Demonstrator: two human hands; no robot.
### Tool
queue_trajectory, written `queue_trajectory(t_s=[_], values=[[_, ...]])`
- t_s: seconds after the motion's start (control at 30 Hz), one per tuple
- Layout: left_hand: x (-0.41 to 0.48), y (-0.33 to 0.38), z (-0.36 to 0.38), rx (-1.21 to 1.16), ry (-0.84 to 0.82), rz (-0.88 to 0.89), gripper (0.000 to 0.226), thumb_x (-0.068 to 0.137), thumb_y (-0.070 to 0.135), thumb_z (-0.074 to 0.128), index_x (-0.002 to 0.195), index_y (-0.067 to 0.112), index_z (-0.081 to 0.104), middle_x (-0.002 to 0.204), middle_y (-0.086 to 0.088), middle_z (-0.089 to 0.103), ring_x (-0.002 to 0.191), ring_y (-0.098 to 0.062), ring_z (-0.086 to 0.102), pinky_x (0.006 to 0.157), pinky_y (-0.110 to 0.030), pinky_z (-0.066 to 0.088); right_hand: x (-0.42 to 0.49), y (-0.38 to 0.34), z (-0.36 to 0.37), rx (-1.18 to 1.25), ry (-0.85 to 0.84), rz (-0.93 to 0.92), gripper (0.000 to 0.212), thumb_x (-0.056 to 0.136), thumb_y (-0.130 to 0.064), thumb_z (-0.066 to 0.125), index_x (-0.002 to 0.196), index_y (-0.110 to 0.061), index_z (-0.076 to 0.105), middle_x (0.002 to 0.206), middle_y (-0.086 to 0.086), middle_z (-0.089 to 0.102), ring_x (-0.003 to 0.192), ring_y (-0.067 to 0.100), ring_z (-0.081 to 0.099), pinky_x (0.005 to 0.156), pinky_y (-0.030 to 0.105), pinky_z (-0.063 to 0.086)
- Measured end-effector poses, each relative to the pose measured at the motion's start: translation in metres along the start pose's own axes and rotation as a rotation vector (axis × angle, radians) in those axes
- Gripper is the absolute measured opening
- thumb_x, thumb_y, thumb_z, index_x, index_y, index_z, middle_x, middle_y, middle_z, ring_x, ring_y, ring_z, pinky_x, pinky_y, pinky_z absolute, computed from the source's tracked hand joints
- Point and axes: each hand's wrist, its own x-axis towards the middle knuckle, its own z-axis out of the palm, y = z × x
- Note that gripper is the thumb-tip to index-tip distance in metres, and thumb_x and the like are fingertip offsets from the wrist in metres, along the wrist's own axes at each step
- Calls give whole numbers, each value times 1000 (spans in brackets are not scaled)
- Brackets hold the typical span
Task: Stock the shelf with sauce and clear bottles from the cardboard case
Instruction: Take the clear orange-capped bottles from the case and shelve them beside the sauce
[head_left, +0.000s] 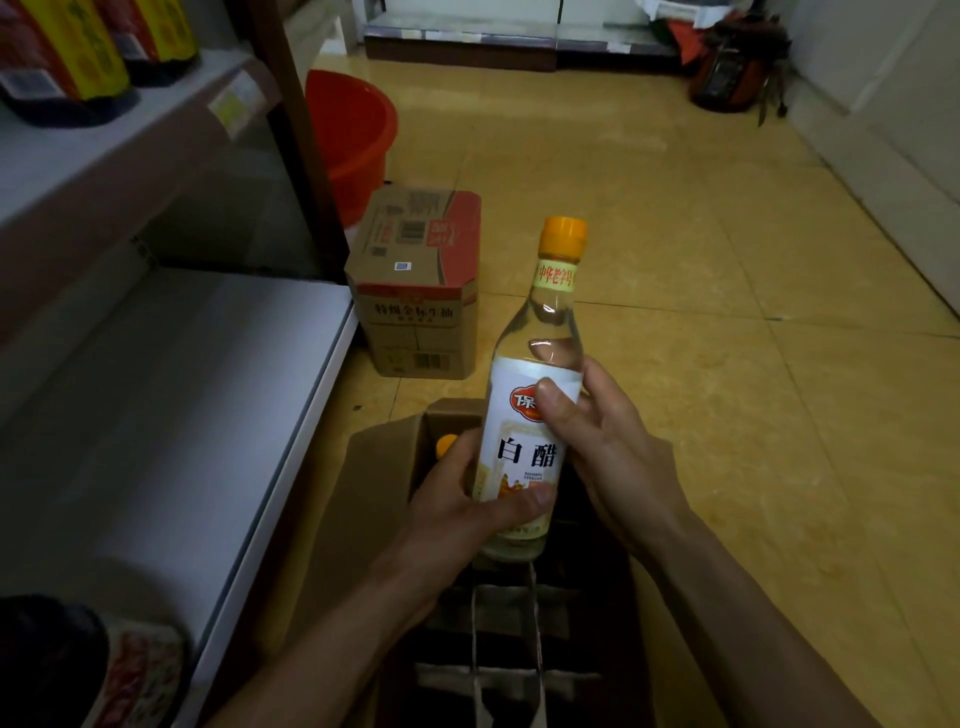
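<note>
Head view, looking down an aisle. Both hands hold one clear bottle (527, 452) over the open cardboard case (382, 457). Left hand (467, 501) grips the lower body, thumb laid across the bottom of the white label, fingers curled round the far side. Right hand (610, 452) grips higher up, thumb pressed on the upper label, fingers wrapped behind the shoulder of the glass. The bottle stands nearly upright, leaning a little to the right, with its orange cap (563, 234) at the top and clear liquid inside. It is held off the floor, above the case and clear of the shelf. Inside the case, just left of the left hand, a second orange cap (445, 446) shows; cardboard dividers (519, 654) are visible lower down between the forearms. On the left is the shelf (197, 405), its lower white board bare in the middle, with a dark bottle (72, 665) at the near end. The upper board carries dark sauce bottles (67, 62) with yellow and red labels. A closed carton (415, 296) stands on the yellow tiled floor (727, 322) beyond the case, beside the shelf end. A red bucket (353, 140) sits behind the carton. Far down the aisle lies a dark bag (732, 73), too dim to detail.
</note>
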Motion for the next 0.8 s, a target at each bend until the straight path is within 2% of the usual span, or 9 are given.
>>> queue_trajectory(t_s=[0.07, 0.17, 0.23, 0.33, 0.4, 0.5, 0.63, 0.7, 0.8], values=[[1, -4, -1, -19, 31, -2, 63, 70, 36, 87, 127, 35, 60, 118, 6, 76, 109, -16, 73, 101, -51, 56, -2, 1, 0, -64, -34, 2, 39, 96, -28, 63, 134, -20, 57, 109, 12, 78, 98, 19, 77, 77, 28, 62], [1, -6, -1, -46, 51, -10, 67, 65, 38, 88, 126, 35, 61, 117, 6, 76, 108, -16, 73, 100, -51, 57, -3, 4, 2, -112, -53, 11, 46, 94, -33, 62, 138, -26, 54, 114, 7, 77, 106, 24, 75, 89, 40, 61], [0, -6, 0, -59, 57, -19, 69, 63, 41, 88, 126, 36, 61, 117, 6, 76, 110, -17, 72, 101, -51, 56, -3, 2, 4, -132, -56, 16, 49, 92, -31, 61, 140, -27, 53, 112, 3, 78, 104, 19, 75, 83, 32, 61], [-5, -3, 2, -72, 56, -42, 68, 68, 38, 92, 127, 40, 60, 118, 9, 75, 110, -13, 72, 102, -48, 56, -9, -6, 6, -152, -40, 53, 41, 97, -22, 61, 137, -19, 57, 100, 1, 79, 88, 5, 76, 68, 15, 57], [-11, 2, 3, -72, 57, -54, 66, 72, 36, 89, 130, 42, 58, 120, 11, 75, 112, -10, 71, 102, -46, 56, -14, -9, 7, -158, -8, 83, 35, 97, -22, 62, 132, -16, 61, 100, 3, 79, 85, 3, 76, 65, 13, 55], [-24, 12, 5, -72, 47, -71, 65, 78, 33, 87, 134, 44, 55, 122, 13, 73, 114, -9, 70, 101, -42, 56, -20, -16, 16, -131, 23, 109, 34, 95, -27, 65, 129, -22, 63, 106, 1, 79, 96, 10, 76, 73, 20, 59], [-49, 25, 11, -123, 42, -115, 65, 74, 31, 80, 132, 44, 54, 119, 15, 74, 110, -3, 71, 89, -27, 57, -31, -17, 31, -6, 35, 172, 41, 93, -38, 65, 132, -27, 62, 122, 8, 74, 114, 28, 72, 99, 53, 56], [-61, 29, 14, -161, 45, -155, 63, 72, 30, 80, 128, 44, 55, 118, 16, 74, 109, -2, 71, 83, -22, 58, -40, -17, 38, 28, 57, 187, 46, 93, -41, 65, 136, -27, 60, 124, 9, 73, 115, 29, 71, 101, 56, 54], [-81, 33, 17, -198, 60, -211, 63, 69, 33, 79, 126, 47, 55, 118, 16, 74, 108, -1, 70, 81, -20, 58, -60, -21, 48, 31, 61, 217, 47, 93, -42, 63, 139, -33, 56, 128, 5, 71, 117, 25, 70, 101, 52, 55]])
